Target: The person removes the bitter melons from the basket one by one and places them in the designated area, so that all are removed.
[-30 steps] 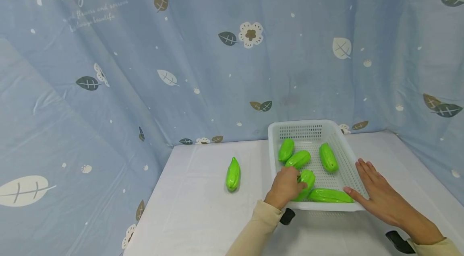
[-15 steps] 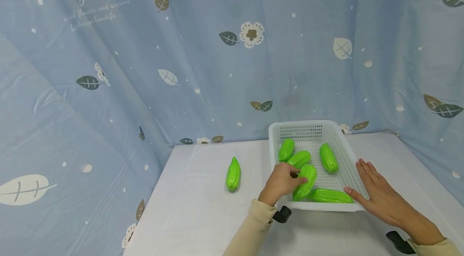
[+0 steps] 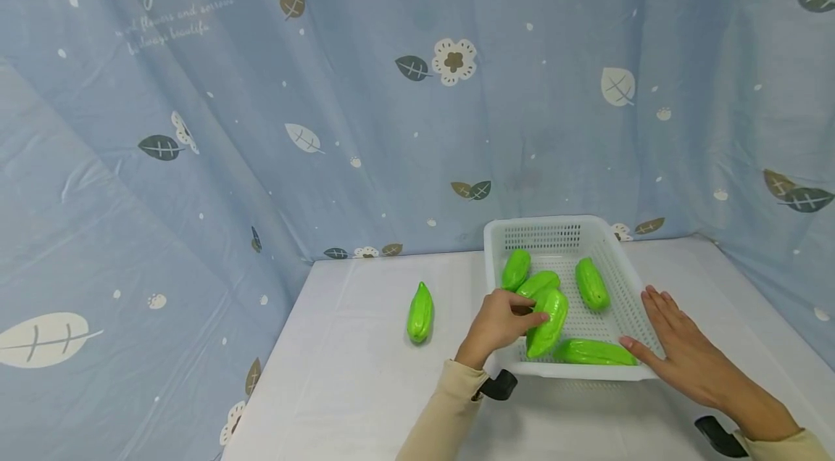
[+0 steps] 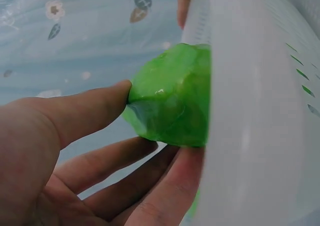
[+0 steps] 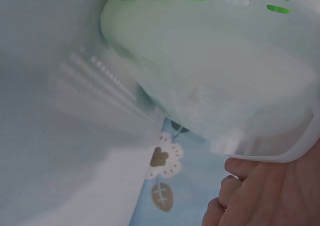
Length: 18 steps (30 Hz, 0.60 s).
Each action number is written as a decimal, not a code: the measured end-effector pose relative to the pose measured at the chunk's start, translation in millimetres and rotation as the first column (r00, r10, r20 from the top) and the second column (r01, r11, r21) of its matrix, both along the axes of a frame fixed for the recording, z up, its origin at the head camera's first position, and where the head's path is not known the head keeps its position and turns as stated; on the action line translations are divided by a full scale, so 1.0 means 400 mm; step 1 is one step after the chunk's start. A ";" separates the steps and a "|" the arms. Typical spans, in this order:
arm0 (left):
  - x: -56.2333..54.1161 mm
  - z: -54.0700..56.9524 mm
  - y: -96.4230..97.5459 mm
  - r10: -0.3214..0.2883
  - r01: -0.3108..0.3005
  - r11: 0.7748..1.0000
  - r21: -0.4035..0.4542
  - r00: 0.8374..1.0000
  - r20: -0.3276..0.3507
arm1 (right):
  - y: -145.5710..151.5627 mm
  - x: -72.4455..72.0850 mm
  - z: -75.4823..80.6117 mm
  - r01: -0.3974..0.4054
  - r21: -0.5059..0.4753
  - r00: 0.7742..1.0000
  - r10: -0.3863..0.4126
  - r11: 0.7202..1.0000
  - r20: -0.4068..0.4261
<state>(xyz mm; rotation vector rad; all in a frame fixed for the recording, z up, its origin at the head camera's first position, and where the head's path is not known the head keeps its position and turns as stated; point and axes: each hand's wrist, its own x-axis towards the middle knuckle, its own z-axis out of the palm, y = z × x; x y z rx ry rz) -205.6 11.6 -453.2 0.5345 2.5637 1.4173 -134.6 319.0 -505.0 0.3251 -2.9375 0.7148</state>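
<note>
My left hand (image 3: 496, 327) pinches a glossy green, ridged, elongated vegetable (image 3: 549, 320) between thumb and fingers, over the front left part of a white plastic basket (image 3: 626, 372). In the left wrist view, the thumb lies on one side of this vegetable (image 4: 170, 96) and the fingers on the other, while the basket's wall hides its far end. My right hand (image 3: 685, 345) rests along the basket's right rim with its fingers straight. Similar green vegetables lie inside, one along the front wall (image 3: 593, 352), one at the right (image 3: 591, 285) and others at the left (image 3: 516, 269).
Another green vegetable (image 3: 420, 314) lies on the white-covered table (image 3: 352, 388), left of the basket. Behind the table hangs a blue curtain (image 3: 365, 113) printed with leaves and flowers. Slots pierce the basket's walls.
My left hand has drawn up and slightly left with the green vegetable, which has risen and shifted away from the front wall. My right hand and the basket have stayed in place.
</note>
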 end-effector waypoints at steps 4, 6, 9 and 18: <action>0.001 0.000 -0.010 -0.005 0.000 0.997 0.078 0.998 0.066 | 0.001 -0.001 0.000 0.001 0.002 1.000 -0.001 1.000 0.006; 0.001 0.000 -0.016 -0.008 -0.002 0.993 0.115 0.996 0.086 | 0.001 -0.002 0.000 0.002 0.002 1.000 -0.002 1.000 0.010; 0.001 0.000 -0.026 -0.010 -0.008 0.986 0.165 0.994 0.110 | 0.001 -0.002 0.000 0.003 0.002 1.000 -0.003 1.000 0.012; -0.002 0.002 -0.057 -0.035 -0.014 0.961 0.277 0.984 0.173 | -0.002 0.000 0.004 -0.004 0.026 1.000 0.004 1.000 -0.014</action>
